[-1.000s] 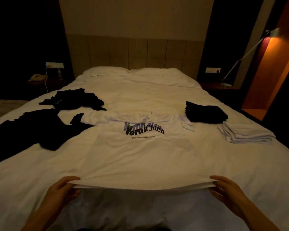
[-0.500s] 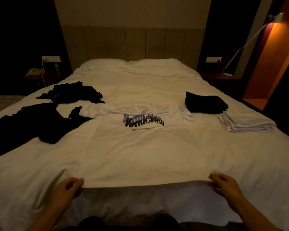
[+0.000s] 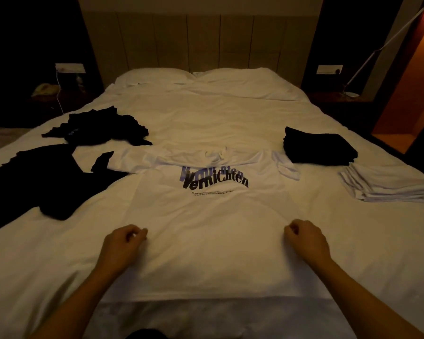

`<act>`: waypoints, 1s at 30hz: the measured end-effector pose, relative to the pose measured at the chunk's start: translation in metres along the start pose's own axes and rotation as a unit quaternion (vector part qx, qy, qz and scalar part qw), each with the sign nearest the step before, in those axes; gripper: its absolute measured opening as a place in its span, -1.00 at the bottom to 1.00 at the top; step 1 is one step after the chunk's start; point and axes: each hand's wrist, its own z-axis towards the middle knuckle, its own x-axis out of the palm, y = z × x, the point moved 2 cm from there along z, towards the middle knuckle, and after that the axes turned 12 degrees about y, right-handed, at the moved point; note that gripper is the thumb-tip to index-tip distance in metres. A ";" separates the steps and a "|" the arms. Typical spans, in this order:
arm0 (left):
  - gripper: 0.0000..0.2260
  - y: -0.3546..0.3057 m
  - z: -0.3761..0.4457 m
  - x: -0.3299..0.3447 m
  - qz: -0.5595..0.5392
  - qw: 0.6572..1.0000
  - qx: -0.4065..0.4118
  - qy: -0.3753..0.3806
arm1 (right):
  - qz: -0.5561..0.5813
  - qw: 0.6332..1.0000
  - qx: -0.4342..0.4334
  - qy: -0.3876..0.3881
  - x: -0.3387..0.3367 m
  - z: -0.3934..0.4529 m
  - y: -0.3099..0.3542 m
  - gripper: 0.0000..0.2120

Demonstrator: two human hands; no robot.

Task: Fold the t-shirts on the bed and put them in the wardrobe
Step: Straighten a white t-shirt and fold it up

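Shirt work on a dim bed point(image 3: 206, 113): a white printed t-shirt point(image 3: 213, 216) lies flat in the middle of the covers, chest lettering facing up, collar toward the pillows point(image 3: 196, 78) and hem at the near edge of the bed. Both hands sit on the shirt's lower half. The left hand point(image 3: 123, 243) has its fingers curled and seems to pinch the fabric at the shirt's left side; the right hand point(image 3: 306, 238) does the same at the shirt's right side, with small creases running from it. Left of the shirt lie two unfolded black garments, a crumpled one point(image 3: 103, 127) farther up and a spread one point(image 3: 42, 177) nearer, its sleeve touching the white shirt's sleeve. Right of the shirt sit a folded black stack point(image 3: 318, 148) and, just beside it, a folded white stack point(image 3: 387, 184)
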 end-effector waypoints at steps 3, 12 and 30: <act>-0.80 -0.036 0.062 0.019 0.013 0.999 0.016 0.034 | -0.003 0.999 -0.030 0.024 0.010 0.054 0.037 -0.82; -0.78 -0.099 0.288 0.059 0.089 0.990 0.110 -0.007 | 0.094 0.990 -0.097 0.030 0.017 0.253 0.127 -0.80; -0.77 -0.132 0.514 0.069 0.058 0.976 0.024 0.207 | -0.029 0.987 -0.005 0.160 -0.009 0.474 0.182 -0.85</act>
